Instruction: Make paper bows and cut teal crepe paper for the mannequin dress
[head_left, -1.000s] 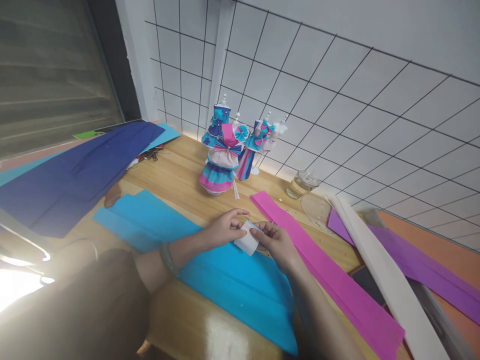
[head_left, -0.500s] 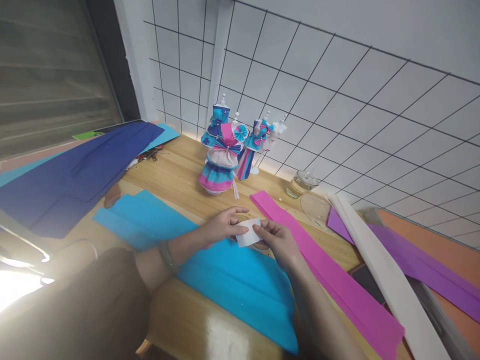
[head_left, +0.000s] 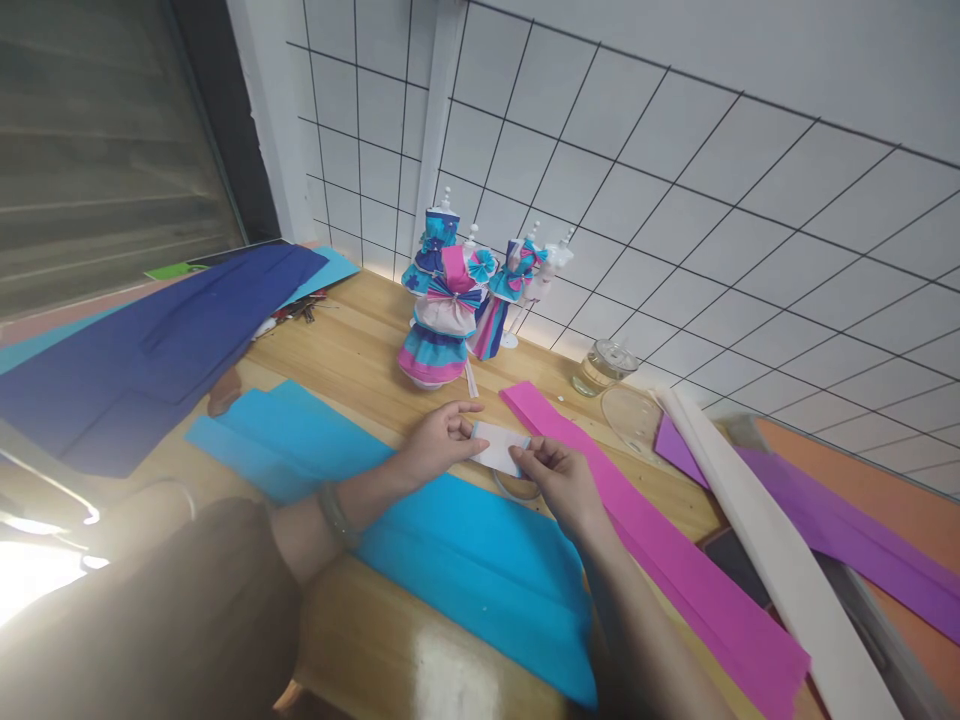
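A small white piece of paper with thin blue edges (head_left: 499, 447) is stretched flat between my two hands above the table. My left hand (head_left: 444, 437) pinches its left end between thumb and fingers. At the opposite end my right hand (head_left: 553, 474) grips it, thumb on top. Under and in front of the hands lies a wide sheet of blue crepe paper (head_left: 465, 560). To the right of my right hand runs a pink crepe strip (head_left: 645, 540). A round, ring-like edge (head_left: 517, 490) shows partly beneath the white piece; its kind I cannot tell.
Small dress forms in paper dresses (head_left: 442, 320) stand at the back by the tiled wall. A glass jar (head_left: 602, 368) is to their right. Dark blue paper (head_left: 172, 340) lies left; white (head_left: 772, 540) and purple strips (head_left: 847, 520) lie right on the wooden table (head_left: 352, 340).
The white paper has turned and been pulled out flatter, so its blue edges now show. My left hand has shifted slightly up and left; the surroundings are unchanged.
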